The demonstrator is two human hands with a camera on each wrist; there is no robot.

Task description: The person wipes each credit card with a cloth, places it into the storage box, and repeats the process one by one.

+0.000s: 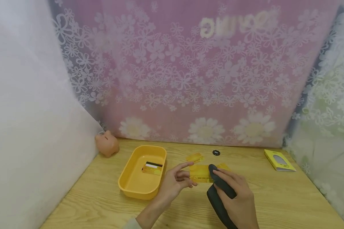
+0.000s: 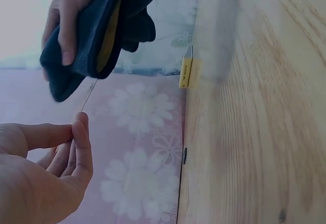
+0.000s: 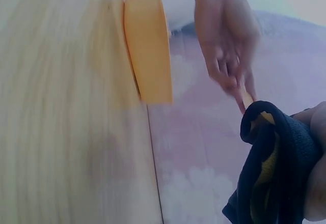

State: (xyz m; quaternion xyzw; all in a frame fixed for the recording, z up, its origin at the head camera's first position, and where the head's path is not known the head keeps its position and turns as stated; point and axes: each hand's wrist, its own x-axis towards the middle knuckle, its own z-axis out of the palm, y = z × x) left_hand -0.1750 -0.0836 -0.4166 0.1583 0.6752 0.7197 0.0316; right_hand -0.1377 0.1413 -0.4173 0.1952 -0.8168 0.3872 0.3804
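Observation:
My left hand point(image 1: 172, 183) pinches a yellow card point(image 1: 200, 173) at its left edge, between thumb and fingertips. The card is raised above the table, and in the left wrist view it shows edge-on as a thin line. My right hand point(image 1: 238, 194) grips a dark folded cloth point(image 1: 222, 210) with a yellow inner side point(image 2: 109, 35). One fold of the cloth lies over the card's right part and hides some of it. Another yellow card point(image 1: 195, 157) lies on the table behind. Left of my left hand, a yellow tray point(image 1: 123, 183) holds a card with a black stripe point(image 1: 152, 168).
An orange piggy bank point(image 1: 107, 144) stands at the back left. Behind the hands lies a black round chip point(image 1: 216, 153). A yellow booklet-like packet point(image 1: 279, 160) is at the right on the wooden table point(image 1: 289, 203). A flowered curtain point(image 1: 189, 79) closes off the back.

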